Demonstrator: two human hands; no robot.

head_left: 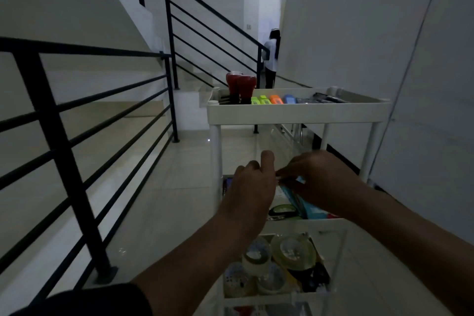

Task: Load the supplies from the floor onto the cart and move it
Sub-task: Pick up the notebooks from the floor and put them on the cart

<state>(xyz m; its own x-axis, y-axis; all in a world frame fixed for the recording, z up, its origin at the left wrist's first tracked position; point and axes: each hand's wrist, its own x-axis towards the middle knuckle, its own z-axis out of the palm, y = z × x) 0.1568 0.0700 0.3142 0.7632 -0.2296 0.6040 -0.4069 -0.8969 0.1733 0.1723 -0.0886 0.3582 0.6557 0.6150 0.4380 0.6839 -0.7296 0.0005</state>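
cart (297,112): white, tiered, loaded
left: black railing (64,151)
ahead: stairs, a person (271,59) (blocking)
labels: unreadable
left hand (250,187): grip curled, contents unclear
right hand (318,177): pinching blue packet (307,206)

White tiered cart (295,111) stands upright, top tray holding red-topped stamps (241,84) and coloured highlighters (272,99).

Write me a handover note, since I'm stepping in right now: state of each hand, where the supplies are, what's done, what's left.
Left hand: over the middle shelf, fingers curled; what it grips is hidden.
Right hand: holds a blue packet at the middle shelf.
Cart: red-topped stamps and coloured highlighters on the top tray, tape rolls on a lower shelf.
Done: most supplies are loaded; no supplies on the visible floor.
Left: seat the packet, then push the cart. A person stands ahead by the stairs.
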